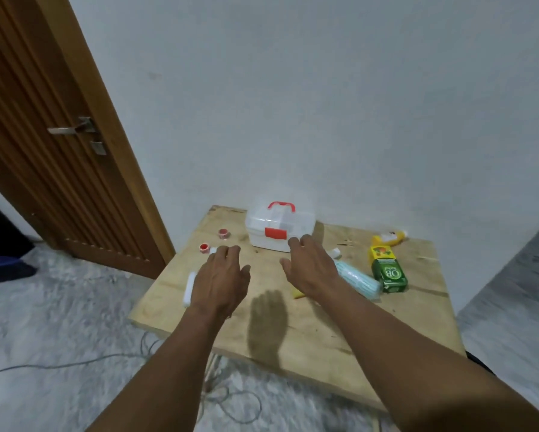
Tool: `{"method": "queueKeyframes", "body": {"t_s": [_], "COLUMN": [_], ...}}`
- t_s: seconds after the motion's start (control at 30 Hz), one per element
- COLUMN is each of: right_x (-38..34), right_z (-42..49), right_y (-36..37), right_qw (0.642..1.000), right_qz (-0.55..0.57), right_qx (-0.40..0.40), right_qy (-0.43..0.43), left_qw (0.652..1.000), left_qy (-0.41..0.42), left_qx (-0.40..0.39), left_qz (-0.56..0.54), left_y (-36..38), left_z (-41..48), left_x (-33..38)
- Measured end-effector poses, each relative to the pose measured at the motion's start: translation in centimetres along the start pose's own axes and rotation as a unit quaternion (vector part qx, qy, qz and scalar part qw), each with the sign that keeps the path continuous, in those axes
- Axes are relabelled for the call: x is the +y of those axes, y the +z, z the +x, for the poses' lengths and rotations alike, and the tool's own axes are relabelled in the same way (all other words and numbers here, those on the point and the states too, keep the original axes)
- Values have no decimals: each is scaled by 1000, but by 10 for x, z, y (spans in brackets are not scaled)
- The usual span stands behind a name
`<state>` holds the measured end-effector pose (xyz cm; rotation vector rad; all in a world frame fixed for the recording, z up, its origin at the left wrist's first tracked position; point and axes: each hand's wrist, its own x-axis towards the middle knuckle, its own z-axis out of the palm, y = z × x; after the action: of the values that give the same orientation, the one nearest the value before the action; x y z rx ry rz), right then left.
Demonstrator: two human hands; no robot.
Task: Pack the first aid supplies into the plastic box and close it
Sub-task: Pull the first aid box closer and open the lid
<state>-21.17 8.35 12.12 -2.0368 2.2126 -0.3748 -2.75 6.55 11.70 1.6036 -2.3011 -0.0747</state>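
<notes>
reaching over the pale plywood worktop (340, 335), the left hand (219, 280) and right hand (310, 268) hover with each grip spread and empty. the closed clear plastic box with red handle and latch (279, 227) sits at frame centre, just beyond the right fingertips; green carton (389, 274) right of centre.

2 bare forearms, no sleeves in view; left hand (219, 280), right hand (311, 266)
</notes>
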Motion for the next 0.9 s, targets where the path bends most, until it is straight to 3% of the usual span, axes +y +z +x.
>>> {"method": "queueKeyframes", "body": {"t_s": [0.23, 0.53, 0.73, 0.9], "right_x": [11, 22, 42, 44], "right_z": [62, 132, 146, 151], "right_y": [30, 81, 121, 146], "right_qw": [999, 994, 989, 980], "right_qz": [-27, -57, -87, -125], "right_qx": [31, 90, 116, 150], "right_qy": [-15, -5, 14, 39], "left_qw": [999, 985, 939, 891], "left_qy": [16, 43, -4, 18], "left_qx": [-40, -77, -167, -151], "left_qz": [-17, -145, -300, -427], "left_y": [38, 106, 154, 173], "left_z": [64, 139, 194, 208], "left_x": [-26, -77, -103, -91]}}
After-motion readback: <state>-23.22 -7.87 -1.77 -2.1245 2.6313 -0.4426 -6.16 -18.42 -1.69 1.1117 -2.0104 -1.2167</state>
